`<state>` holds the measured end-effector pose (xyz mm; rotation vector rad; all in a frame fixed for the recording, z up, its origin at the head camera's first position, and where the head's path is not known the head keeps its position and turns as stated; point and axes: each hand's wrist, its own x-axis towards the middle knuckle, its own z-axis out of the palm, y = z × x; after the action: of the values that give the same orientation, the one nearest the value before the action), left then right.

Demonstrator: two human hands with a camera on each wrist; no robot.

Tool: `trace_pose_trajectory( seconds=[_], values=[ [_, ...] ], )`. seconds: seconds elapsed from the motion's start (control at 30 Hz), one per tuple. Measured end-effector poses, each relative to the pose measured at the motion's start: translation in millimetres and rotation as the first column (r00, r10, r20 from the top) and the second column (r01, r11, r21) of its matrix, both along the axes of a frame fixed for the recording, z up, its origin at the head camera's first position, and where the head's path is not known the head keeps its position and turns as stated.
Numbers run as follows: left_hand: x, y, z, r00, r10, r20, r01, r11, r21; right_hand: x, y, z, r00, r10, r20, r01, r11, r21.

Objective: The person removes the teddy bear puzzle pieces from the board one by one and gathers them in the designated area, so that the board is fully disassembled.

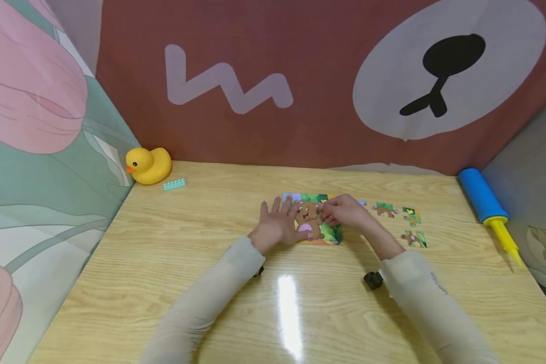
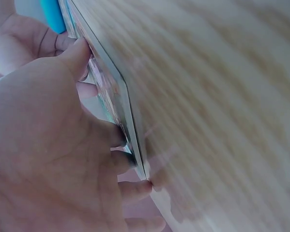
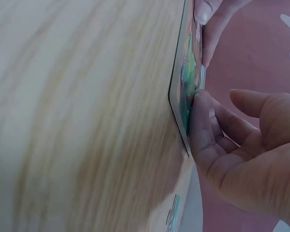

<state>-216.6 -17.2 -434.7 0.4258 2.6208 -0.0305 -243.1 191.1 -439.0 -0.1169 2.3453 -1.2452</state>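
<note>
A picture puzzle (image 1: 305, 228) on a flat board lies mid-table and shows a brown cartoon animal among green leaves. My left hand (image 1: 276, 226) is spread over its left side, fingers straight and apart. The left thumb (image 2: 77, 58) rests on the puzzle's near part. Over the upper right of the puzzle is my right hand (image 1: 343, 210); its bent fingertips (image 3: 199, 104) touch the surface, while the thumb stands apart from them. Nothing shows between those fingers, though the puzzle under them is hidden. Loose puzzle pieces (image 1: 385, 210) lie right of the right hand.
More loose pieces (image 1: 414, 238) lie further right. A yellow rubber duck (image 1: 149, 166) and a teal studded block (image 1: 175, 184) stand at the back left. A blue and yellow pump-like toy (image 1: 484, 197) lies along the right edge. Printed fabric (image 1: 255, 136) walls the back.
</note>
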Motion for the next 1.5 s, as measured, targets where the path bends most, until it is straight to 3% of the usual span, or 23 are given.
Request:
trace_pose_trajectory(
  seconds=[0.23, 0.5, 1.1, 1.5],
  values=[
    [0.2, -0.7, -0.6, 1.000, 0.003, -0.004, -0.003, 1.000, -0.008, 0.4, -3.7, -0.6, 1.000, -0.002, -0.028, 0.002, 1.000, 0.016],
    [0.4, 0.3, -0.7, 1.000, -0.001, -0.016, 0.001, 1.000, -0.002, 0.3, -6.4, 1.7, 0.995, -0.098, 0.025, 0.100, 0.991, -0.084],
    [2.0, 1.5, 3.1, 1.000, -0.006, -0.020, 0.005, 1.000, -0.011, -1.2, -17.5, -4.6, 0.993, -0.109, 0.032, 0.113, 0.984, -0.140],
    [0.8, 0.8, -4.4, 1.000, 0.006, 0.006, -0.006, 1.000, -0.012, 2.6, -16.0, -10.5, 0.989, -0.123, 0.087, 0.138, 0.971, -0.198]
  ],
)
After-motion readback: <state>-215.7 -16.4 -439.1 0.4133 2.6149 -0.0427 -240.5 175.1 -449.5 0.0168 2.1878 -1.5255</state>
